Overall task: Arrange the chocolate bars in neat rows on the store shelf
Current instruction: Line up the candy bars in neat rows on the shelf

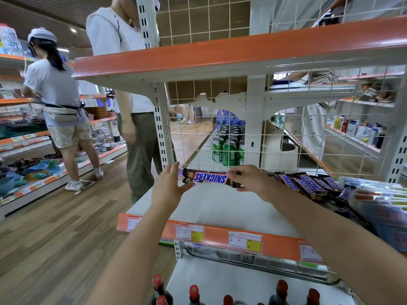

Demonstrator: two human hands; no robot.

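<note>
A long, flat Snickers bar [207, 178] in glossy brown wrapper is held crosswise at the back of the smooth white shelf [220, 208], just in front of the white wire grid [198, 137]; its right end is pinched between thumb and curled fingers of the right hand [248, 179], while the left hand [169, 186] is spread, fingers straight, its thumb under the bar's left end. To the right of the held bar, a loose row of like bars [308, 183] is laid slantwise on the shelf, edges overlapping. Beyond the grid, green cylindrical cans [229, 153] are stood in ranks.
</note>
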